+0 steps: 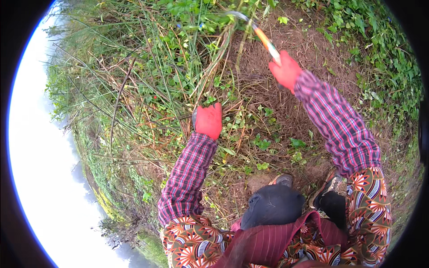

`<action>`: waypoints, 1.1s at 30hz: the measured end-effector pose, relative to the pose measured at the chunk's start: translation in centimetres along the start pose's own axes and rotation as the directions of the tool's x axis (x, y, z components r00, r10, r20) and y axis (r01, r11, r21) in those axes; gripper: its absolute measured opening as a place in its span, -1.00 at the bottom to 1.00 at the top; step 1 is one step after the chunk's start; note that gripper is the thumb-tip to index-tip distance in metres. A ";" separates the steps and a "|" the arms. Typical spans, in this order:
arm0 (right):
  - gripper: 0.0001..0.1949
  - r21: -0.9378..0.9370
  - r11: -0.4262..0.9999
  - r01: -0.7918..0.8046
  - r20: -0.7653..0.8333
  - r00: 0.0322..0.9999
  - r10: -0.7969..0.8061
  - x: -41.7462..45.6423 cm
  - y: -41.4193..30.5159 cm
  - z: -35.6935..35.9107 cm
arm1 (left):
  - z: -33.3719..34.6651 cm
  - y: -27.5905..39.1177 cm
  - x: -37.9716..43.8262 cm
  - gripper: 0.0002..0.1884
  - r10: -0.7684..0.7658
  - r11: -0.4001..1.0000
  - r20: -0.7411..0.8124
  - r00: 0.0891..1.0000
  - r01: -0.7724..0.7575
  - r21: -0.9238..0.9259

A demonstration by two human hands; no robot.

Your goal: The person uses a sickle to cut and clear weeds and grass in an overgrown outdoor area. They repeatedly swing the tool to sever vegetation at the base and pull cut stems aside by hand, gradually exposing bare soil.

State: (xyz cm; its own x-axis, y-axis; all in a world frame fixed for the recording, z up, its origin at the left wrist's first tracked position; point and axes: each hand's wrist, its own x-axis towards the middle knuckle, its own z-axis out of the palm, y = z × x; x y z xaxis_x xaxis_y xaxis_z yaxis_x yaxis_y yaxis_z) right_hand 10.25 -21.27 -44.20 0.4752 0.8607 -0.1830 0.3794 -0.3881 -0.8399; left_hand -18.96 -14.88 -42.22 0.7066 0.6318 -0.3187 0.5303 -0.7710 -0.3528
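Observation:
My right hand (286, 71), in a red glove, is closed around the orange and white handle of a sickle (266, 42). The sickle's curved metal blade, partly blurred, reaches left into green stalks at the top of the view. Below and to the left, my left hand (208, 120), in a red glove with a dark palm side, is closed at the base of a bunch of long stems (214, 68). The stems rise from this fist towards the blade. Whether the blade touches them I cannot tell.
Tangled grass and weeds (144, 83) cover the slope on the left. Brown soil with dry plant litter (288, 114) lies in the middle, and leafy plants (388, 63) grow on the right. My shoes (283, 180) stand on the ground near my bent knee.

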 end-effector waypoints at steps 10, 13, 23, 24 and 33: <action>-0.58 -0.437 0.867 -0.238 0.175 0.923 0.342 -27.1 14.0 -11.9 | -1.3 1.6 -0.5 -0.74 -0.019 1.000 -0.002 1.000 0.019 -0.008; -0.70 -0.135 0.965 -0.226 -0.027 0.974 0.225 -23.2 12.5 -9.8 | -6.1 2.1 -2.2 -0.46 -0.031 0.996 0.082 0.996 0.038 -0.085; -0.70 -0.009 0.978 -0.210 0.076 0.975 0.210 -12.0 2.9 -3.9 | -11.9 3.8 8.3 0.12 0.068 0.988 -0.207 0.976 -0.094 -0.119; -0.67 -0.118 0.956 -0.270 0.196 0.937 0.289 -14.0 3.1 -4.2 | -10.9 2.8 9.6 0.14 0.087 0.996 -0.061 0.994 -0.088 -0.026; -0.63 -0.197 0.973 -0.124 -0.014 0.992 0.124 -19.0 9.2 -7.2 | -2.8 1.3 7.7 -0.33 0.174 0.968 0.034 0.984 -0.164 -0.189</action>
State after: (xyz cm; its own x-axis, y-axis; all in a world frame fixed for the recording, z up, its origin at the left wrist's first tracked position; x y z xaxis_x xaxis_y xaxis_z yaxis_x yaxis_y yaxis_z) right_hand 10.45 -43.54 -44.74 0.5298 0.8012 -0.2781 0.4665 -0.5492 -0.6934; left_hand -11.50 -11.20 -42.62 0.7715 0.4905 -0.4053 0.4858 -0.8654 -0.1226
